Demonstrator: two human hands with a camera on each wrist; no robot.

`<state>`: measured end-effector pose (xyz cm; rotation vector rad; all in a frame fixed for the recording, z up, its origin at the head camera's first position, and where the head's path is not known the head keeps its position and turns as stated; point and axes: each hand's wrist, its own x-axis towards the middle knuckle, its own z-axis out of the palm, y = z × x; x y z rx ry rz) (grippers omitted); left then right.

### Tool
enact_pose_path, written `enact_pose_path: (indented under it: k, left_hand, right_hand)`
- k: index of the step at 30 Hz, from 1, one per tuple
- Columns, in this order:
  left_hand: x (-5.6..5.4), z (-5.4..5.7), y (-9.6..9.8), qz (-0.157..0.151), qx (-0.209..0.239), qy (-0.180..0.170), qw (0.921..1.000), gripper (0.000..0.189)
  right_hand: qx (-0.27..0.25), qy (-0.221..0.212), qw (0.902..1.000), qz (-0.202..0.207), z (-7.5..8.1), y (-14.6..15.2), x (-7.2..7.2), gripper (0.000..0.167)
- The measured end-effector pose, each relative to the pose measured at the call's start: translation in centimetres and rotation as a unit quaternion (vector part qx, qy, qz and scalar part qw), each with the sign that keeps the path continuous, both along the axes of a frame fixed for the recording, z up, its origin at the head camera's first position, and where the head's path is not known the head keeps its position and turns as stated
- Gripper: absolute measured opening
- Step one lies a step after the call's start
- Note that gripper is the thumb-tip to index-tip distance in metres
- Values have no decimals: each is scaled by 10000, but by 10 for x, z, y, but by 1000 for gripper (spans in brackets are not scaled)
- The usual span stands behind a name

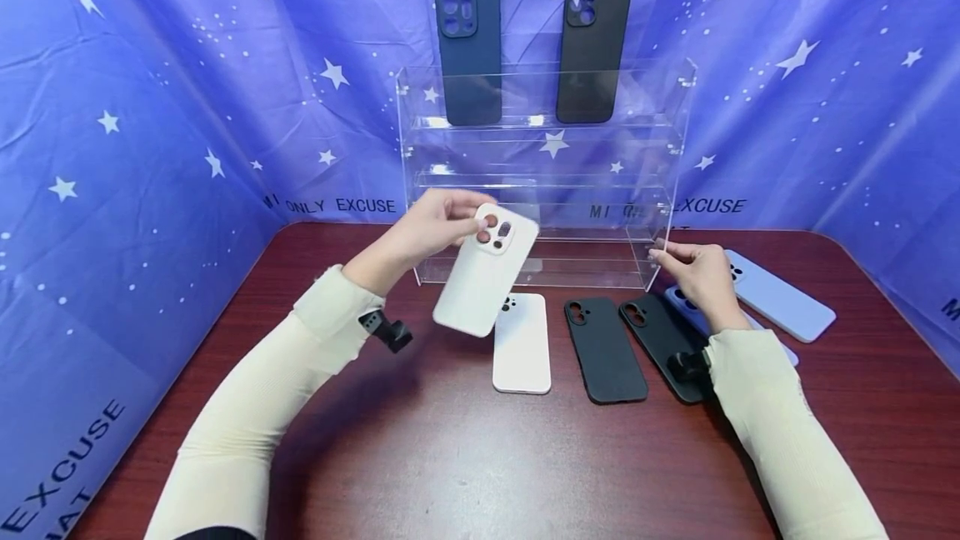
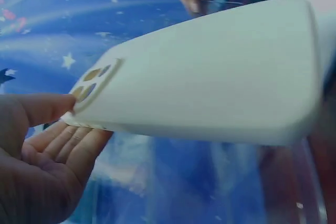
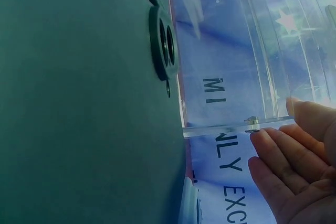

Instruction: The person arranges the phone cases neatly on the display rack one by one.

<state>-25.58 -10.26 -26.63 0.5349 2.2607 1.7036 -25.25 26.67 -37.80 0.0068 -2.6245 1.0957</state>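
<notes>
My left hand [image 1: 438, 219] pinches a white phone case [image 1: 480, 290] at its camera-cutout corner. The case is tilted in the air before the clear acrylic display rack [image 1: 408, 165]. In the left wrist view, the thumb lies on the case's [image 2: 210, 77] camera rim, with the fingers beneath. At the rack's lower right, my right hand [image 1: 705, 273] pinches the edge of the side panel. The right wrist view puts the thumb and fingers on opposite sides of that panel [image 3: 220, 130]. A dark blue phone case [image 1: 472, 65] and a black one [image 1: 594, 65] stand on the top tier.
On the reddish-brown table [image 1: 480, 473] lie another white case [image 1: 522, 352], a black case [image 1: 607, 357], a second black case [image 1: 663, 344] partly behind the right wrist strap, and two light-blue cases, one [image 1: 787, 298] farthest right. A starry blue curtain [image 1: 322, 65] encloses the back and sides.
</notes>
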Motion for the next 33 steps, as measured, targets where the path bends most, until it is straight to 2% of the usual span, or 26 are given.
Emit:
enact_pose_path:
  k: [3, 7, 9, 13, 18, 25, 33]
  left_hand:
    - [-7, 14, 13, -62, 280, 387, 9988, 35]
    - [-15, 35, 31, 28, 821, 792, 9935, 34]
    - [-20, 44, 39, 87, 1218, 947, 9880, 34]
    - [-33, 61, 54, 368, 1955, 1016, 9747, 34]
    - [-47, 79, 70, 773, 2509, 1116, 9585, 32]
    - [-73, 92, 87, 1210, 3335, 1244, 9266, 35]
    - [-92, 101, 94, 1637, 3499, 1662, 9073, 35]
  right_hand:
    - [3, 7, 10000, 10, 0, -1, -1, 38]
    - [-44, -41, 10000, 0, -1, 0, 0, 40]
    - [-71, -75, 9999, -8, -1, 1, 0, 40]
    - [-111, -74, 9999, 29, -1, 1, 0, 39]
    - [-98, 7, 9999, 67, -1, 1, -1, 39]
    - [-94, 112, 9999, 56, -2, 0, -3, 36]
    - [-92, 145, 9998, 29, -2, 2, -3, 34]
